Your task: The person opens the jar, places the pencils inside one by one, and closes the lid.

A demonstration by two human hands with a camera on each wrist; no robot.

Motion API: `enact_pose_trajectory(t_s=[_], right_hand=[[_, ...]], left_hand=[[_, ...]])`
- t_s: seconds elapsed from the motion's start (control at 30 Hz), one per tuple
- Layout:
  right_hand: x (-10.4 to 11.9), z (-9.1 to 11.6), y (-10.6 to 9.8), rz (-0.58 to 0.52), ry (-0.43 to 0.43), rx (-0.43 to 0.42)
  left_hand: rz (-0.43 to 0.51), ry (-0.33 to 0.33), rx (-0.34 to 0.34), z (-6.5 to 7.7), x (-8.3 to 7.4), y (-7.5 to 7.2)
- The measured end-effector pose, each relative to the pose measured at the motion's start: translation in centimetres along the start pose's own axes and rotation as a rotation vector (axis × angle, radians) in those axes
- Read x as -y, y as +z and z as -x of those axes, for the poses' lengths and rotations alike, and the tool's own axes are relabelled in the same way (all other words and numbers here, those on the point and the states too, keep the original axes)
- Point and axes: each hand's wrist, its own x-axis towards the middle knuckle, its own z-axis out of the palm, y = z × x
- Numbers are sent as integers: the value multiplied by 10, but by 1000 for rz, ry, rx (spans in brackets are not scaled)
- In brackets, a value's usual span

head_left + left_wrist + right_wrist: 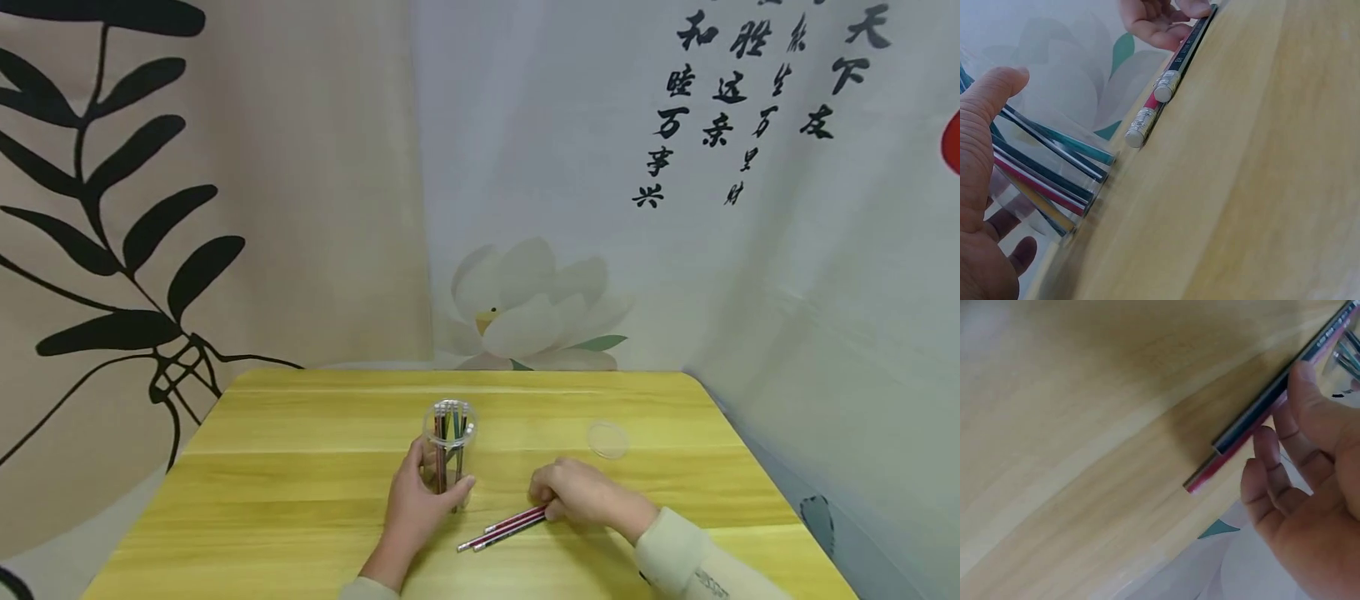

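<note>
A clear round cup (473, 429) stands on the table, with several pencils (441, 468) upright in it. My left hand (422, 504) holds the cup from the left side, its thumb at the near side and the fingers curled behind. Lying slantwise to the cup's right is a small bunch of pencils (504, 531), dark and red, with their eraser ends toward the left. My right hand (588, 494) pinches these pencils between thumb and fingers near their right ends. In the right wrist view, the thumb presses on a dark pencil (1254, 412) beside a red one (1207, 475).
A thin clear disc (607, 440), like a lid, lies on the wooden table (315, 467) behind the right hand. Past the table's far edge hangs a cloth backdrop (322, 183) with plant and lotus prints and dark lettering.
</note>
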Motion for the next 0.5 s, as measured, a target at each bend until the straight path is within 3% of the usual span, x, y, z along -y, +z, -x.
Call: enact_pose_trajectory(t_s=[0.23, 0.3, 0.37, 0.43, 0.5], right_hand=[[-1, -1, 0, 16, 14, 34], [-2, 2, -5, 16, 7, 3], [-2, 7, -16, -10, -12, -84], [2, 10, -35, -77, -2, -223], [14, 9, -61, -254, 12, -385]], left_hand=[[29, 6, 2, 0, 0, 1], [36, 10, 9, 0, 0, 2], [35, 18, 20, 0, 1, 2], [31, 21, 29, 0, 1, 2], [19, 21, 24, -1, 1, 1]])
